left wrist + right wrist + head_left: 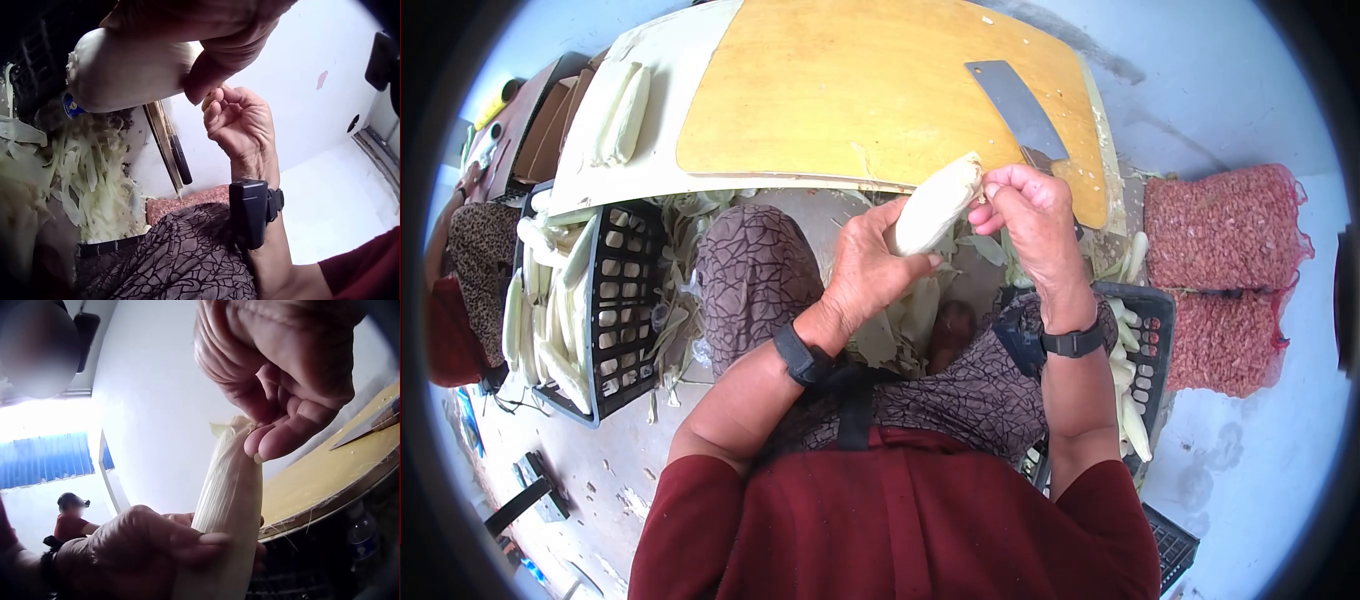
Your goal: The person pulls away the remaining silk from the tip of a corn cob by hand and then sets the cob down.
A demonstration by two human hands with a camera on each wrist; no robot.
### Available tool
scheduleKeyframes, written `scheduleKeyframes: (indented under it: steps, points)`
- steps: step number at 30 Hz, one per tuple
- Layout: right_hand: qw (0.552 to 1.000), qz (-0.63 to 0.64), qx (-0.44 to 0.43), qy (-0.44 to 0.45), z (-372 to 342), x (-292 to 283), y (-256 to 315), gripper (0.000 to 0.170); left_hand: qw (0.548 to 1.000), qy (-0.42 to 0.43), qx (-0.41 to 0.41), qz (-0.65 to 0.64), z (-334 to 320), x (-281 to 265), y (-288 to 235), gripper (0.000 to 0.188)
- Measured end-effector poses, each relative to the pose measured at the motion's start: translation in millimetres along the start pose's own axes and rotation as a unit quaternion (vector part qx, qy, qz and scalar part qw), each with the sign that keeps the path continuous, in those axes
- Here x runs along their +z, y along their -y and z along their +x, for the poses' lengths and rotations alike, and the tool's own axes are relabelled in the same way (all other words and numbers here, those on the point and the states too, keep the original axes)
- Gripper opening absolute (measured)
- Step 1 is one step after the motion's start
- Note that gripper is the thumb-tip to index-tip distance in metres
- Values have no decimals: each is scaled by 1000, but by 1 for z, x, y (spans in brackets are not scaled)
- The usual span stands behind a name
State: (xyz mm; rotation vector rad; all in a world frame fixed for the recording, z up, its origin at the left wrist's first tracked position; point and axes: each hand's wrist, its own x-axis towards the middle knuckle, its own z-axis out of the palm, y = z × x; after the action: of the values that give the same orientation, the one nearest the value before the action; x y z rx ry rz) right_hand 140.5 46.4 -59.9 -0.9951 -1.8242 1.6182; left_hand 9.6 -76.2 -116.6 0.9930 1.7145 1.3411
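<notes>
My left hand [865,255] grips an ear of corn [930,212] in pale husk around its lower half, thumb along the near side. The ear tilts up to the right, above my lap and by the table's near edge. At its narrow tip, the thumb and fingers of my right hand [1035,210] pinch the husk end. In the right wrist view the husk [228,500] shows fine lengthwise lines and a small greenish flap at the top. The left wrist view has the ear's thick end [87,69] facing away from the right hand [244,125].
A cleaver [1020,105] lies on the yellow board [840,90]; pale ears [630,115] lie to its left. Black crates with ears stand left [625,310] and right [1165,340]. Red mesh sacks [1225,230] are at right. Husk strips [94,169] litter below. Another person [70,519] sits nearby.
</notes>
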Motion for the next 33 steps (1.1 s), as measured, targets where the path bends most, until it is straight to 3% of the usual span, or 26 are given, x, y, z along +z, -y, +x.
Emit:
scheduleKeyframes:
  steps: [5,15,24,29,33]
  points:
    - [1000,-10,0,-8,-2,3,4,15,987,69,-64,-132,-1,-5,-12,51]
    - [999,-24,-36,-5,-5,5,2,13,984,73,-58,-154,-2,-6,-12,53]
    - [997,-43,-47,-45,-4,6,-2,15,992,46,-44,-114,-3,-5,-11,52]
    - [997,-30,-55,-52,-4,6,-2,16,999,-38,16,25,0,2,12,57]
    - [996,-41,-49,-64,-4,2,-3,15,992,-63,41,104,-4,0,-3,57]
